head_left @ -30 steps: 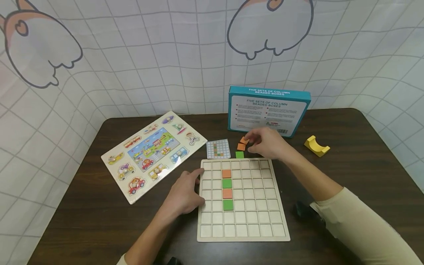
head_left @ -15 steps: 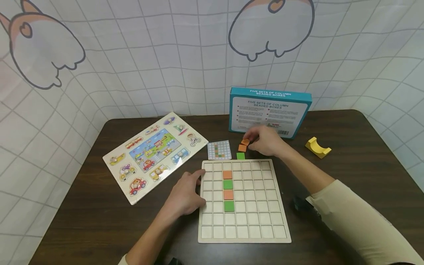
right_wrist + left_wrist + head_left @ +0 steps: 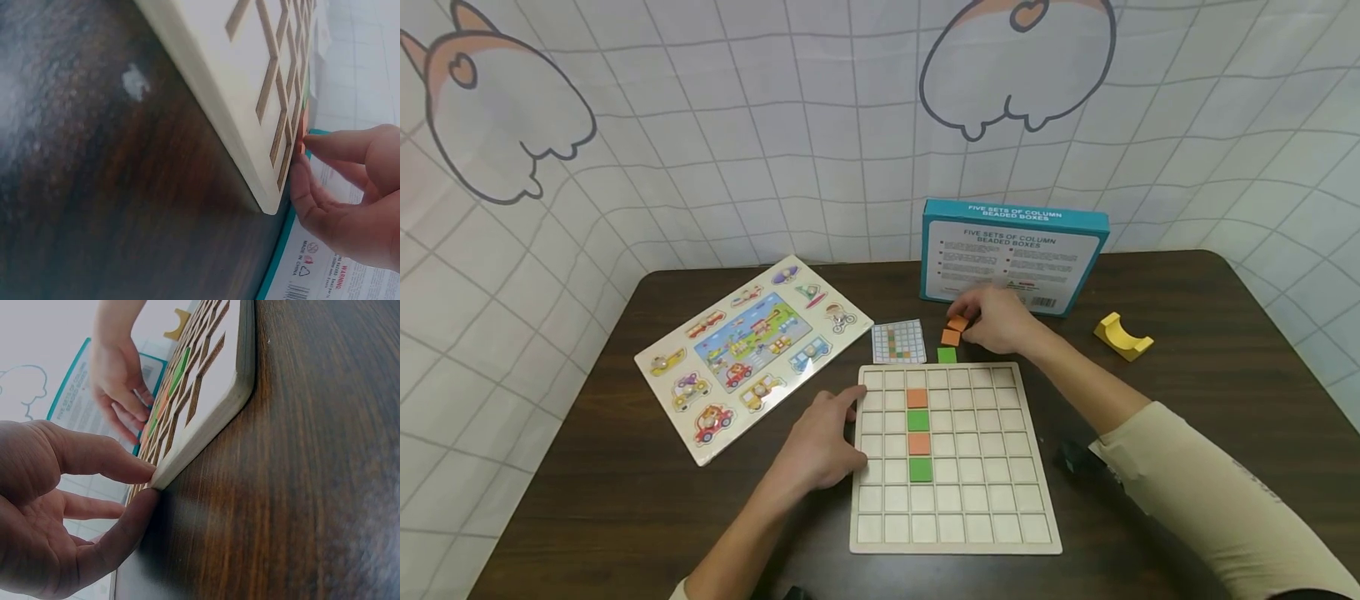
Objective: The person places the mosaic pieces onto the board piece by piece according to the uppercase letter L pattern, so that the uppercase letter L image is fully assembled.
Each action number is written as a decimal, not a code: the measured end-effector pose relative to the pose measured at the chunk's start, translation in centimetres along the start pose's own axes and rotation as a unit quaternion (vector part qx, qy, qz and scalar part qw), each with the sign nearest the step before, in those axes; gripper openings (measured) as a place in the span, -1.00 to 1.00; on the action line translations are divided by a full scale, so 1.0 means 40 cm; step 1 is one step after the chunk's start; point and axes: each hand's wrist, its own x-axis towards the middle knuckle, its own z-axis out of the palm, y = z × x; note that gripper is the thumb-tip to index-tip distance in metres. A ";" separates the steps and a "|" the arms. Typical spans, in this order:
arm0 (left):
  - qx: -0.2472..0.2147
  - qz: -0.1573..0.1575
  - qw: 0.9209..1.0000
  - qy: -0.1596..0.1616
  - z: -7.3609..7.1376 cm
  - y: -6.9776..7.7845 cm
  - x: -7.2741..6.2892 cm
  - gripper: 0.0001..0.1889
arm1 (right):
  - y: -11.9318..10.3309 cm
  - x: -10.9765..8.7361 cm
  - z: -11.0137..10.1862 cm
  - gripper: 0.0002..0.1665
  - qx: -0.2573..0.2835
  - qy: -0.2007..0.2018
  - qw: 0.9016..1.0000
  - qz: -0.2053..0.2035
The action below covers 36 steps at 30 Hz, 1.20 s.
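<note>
A wooden grid board [image 3: 970, 500] lies in front, with two orange tiles and two green tiles alternating down its third column. My left hand [image 3: 823, 437] rests at the board's left edge, thumb and index fingertip set apart along it. In the left wrist view, the left hand's [image 3: 75, 500] fingertips touch the board's rim. Behind the board, my right hand [image 3: 1000, 318] pinches an orange tile [image 3: 957, 322] between thumb and index finger. A second orange tile [image 3: 951, 337] lies against it, and a green tile [image 3: 947, 355] sits just in front, by the board's far edge.
A printed pattern card [image 3: 898, 342] lies behind the board. To the left is a vehicle puzzle board [image 3: 748, 358]. A teal-edged box [image 3: 1015, 250] stands upright behind the right hand; a yellow curved block [image 3: 1123, 336] lies to the right. Patterned cloth hangs behind the table.
The right hand's fingers have closed in around the rear orange tile, which has turned slightly. The left hand stays at the board's edge. The whole view has shifted a little.
</note>
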 end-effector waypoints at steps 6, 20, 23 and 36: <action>-0.007 0.001 1.000 -0.002 0.006 0.001 -0.005 -0.04 | 0.000 -0.007 0.011 -0.58 -0.013 -0.003 1.000 -0.002; 0.003 0.007 1.000 -0.001 0.004 0.000 -0.004 -0.04 | 0.000 -0.012 0.017 -0.65 -0.024 0.008 0.999 -0.024; 0.003 0.004 1.000 -0.002 0.001 0.000 -0.005 -0.04 | -0.001 -0.007 0.020 -0.67 -0.025 0.010 0.999 -0.026; 0.002 0.003 1.000 -0.001 -0.001 0.002 0.000 -0.04 | -0.009 0.000 0.017 -0.75 -0.027 0.030 0.998 -0.037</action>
